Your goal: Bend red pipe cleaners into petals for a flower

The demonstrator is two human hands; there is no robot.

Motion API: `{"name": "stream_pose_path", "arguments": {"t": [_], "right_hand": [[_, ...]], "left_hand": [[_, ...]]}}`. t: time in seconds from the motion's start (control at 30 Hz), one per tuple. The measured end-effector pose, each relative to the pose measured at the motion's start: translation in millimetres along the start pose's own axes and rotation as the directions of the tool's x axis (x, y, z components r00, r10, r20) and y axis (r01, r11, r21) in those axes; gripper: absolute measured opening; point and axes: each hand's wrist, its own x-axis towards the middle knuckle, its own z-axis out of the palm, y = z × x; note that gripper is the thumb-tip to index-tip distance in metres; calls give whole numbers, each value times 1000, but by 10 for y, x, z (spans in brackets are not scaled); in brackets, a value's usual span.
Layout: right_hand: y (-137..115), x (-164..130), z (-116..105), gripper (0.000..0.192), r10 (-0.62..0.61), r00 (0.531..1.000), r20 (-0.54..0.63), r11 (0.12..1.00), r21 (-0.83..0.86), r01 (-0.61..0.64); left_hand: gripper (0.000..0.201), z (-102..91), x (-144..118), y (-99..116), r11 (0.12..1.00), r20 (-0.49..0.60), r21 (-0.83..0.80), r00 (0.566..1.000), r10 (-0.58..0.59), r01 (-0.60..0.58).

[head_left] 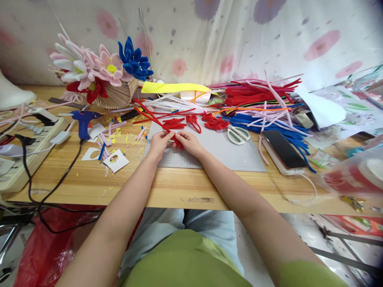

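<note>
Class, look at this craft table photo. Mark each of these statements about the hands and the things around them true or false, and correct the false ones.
1. Both hands pinch a red pipe cleaner. True: left hand and right hand meet on it.
2. The scissors are in the right hand. False: they lie on the grey mat.
3. The blue glue gun sits left of the mat. True.
4. The phone lies left of the hands. False: it lies to their right.
5. The blue flower lies flat on the mat. False: it stands in the basket.
</note>
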Motion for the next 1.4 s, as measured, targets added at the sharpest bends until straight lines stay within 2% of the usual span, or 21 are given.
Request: {"name": "stream_pose_path", "arguments": {"t": [0.13,0.3,0.37,0.43,0.53,0.6,0.73,0.93,1.0,1.23,1.4], "right_hand": [[37,2,31,28,6,998,-60,997,-76,-10],[75,19,28,21,-85,992,-94,972,-228,61],[71,26,25,22,-81,995,-55,978,-199,68],[49,24,23,25,-35,999,0,996,-88,35],[-10,6,14,31,57,994,93,990,125,-68],[-46,-7,0,35,83,987,138,974,197,-110],[-60,-6,-24,34,97,981,168,974,186,-128],[-7,22,4,27,67,996,64,984,160,-76],[-6,23,8,28,59,996,61,985,158,-68],[2,27,-7,37,31,989,143,989,138,-51],[28,38,-36,36,12,995,97,990,141,-26]], "left_hand": [[28,-11,18,13,1000,-10,17,1000,-11,11],[27,7,26,-5,997,-170,43,983,68,-61],[27,29,12,-13,995,-201,37,975,96,-90],[28,47,-4,-13,997,-203,22,976,80,-77],[31,49,-12,1,999,-160,15,986,40,-39],[32,40,-4,7,999,-133,17,990,38,-36],[31,45,13,-12,998,-99,-1,994,54,-55],[30,96,19,-56,995,-59,-35,994,92,-94],[31,94,18,-55,996,-56,-19,994,89,-90],[32,104,-9,-46,995,-177,-87,984,27,-43],[33,121,-16,-63,997,-174,-66,984,33,-45]]}}
